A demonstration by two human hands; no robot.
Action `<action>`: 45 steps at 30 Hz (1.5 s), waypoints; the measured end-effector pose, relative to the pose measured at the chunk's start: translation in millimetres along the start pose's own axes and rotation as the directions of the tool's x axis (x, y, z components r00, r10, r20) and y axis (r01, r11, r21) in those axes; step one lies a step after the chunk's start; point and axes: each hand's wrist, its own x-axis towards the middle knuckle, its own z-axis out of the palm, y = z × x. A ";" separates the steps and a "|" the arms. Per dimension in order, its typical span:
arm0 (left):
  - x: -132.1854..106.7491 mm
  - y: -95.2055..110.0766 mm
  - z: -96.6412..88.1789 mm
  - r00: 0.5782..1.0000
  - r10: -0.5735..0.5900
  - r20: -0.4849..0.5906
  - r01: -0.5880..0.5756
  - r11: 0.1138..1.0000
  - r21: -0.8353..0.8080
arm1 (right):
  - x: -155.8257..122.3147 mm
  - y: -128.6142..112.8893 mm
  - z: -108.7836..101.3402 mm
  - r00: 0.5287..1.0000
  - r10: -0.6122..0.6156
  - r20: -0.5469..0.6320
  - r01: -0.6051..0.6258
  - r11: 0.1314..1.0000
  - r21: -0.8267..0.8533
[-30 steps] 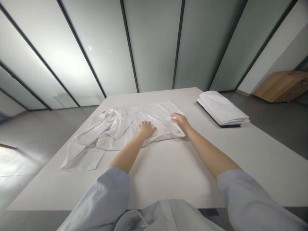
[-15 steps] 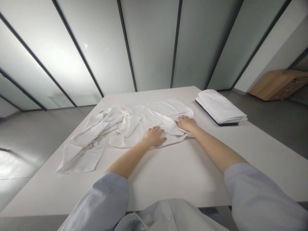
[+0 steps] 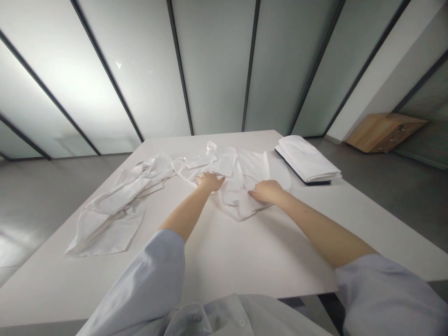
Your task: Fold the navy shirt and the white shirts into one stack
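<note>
A thin white garment that looks like a shirt (image 3: 227, 163) lies loosely spread and wrinkled across the middle of the table, one small piece sticking up at its far side. My left hand (image 3: 210, 181) rests on its near edge, fingers spread and thumb out to the side. On the right part of the fabric, my right hand (image 3: 268, 191) has its fingers curled around a fold, and a pointed flap of cloth hangs toward me beside it. Crumpled white cloth (image 3: 112, 205) trails over the table's left side; whether it joins the garment I cannot tell.
A stack of folded white cloth (image 3: 310, 158) with a dark layer beneath stands at the table's far right. The white table (image 3: 224, 261) reaches to my body. Behind it runs a frosted glass partition (image 3: 217, 70). A wooden cabinet (image 3: 381, 133) sits on the floor at right.
Both hands were flat on the cloth; the left has moved left and away from me, while the right has curled onto a fold. The garment's near edge has shifted and spread out rightward.
</note>
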 end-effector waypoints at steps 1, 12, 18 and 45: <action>3.6 0.1 0.8 1.000 -0.019 -0.010 0.019 1.000 0.004 | -8.3 -12.7 -2.1 0.998 -0.026 0.057 0.029 0.998 -0.062; -0.2 -14.2 -1.5 0.997 0.021 -0.074 -0.016 0.997 0.071 | -12.8 -75.6 -2.9 0.802 -0.596 0.046 0.544 0.759 0.359; -7.8 -55.7 6.8 0.976 0.218 -0.014 -0.218 0.975 0.046 | 28.2 -13.4 23.1 0.980 -0.189 -0.061 0.194 0.977 0.084; -54.3 -72.5 -18.1 0.953 0.294 0.072 -0.254 0.905 -0.340 | 52.8 8.7 33.6 0.998 0.018 0.064 -0.015 0.999 -0.039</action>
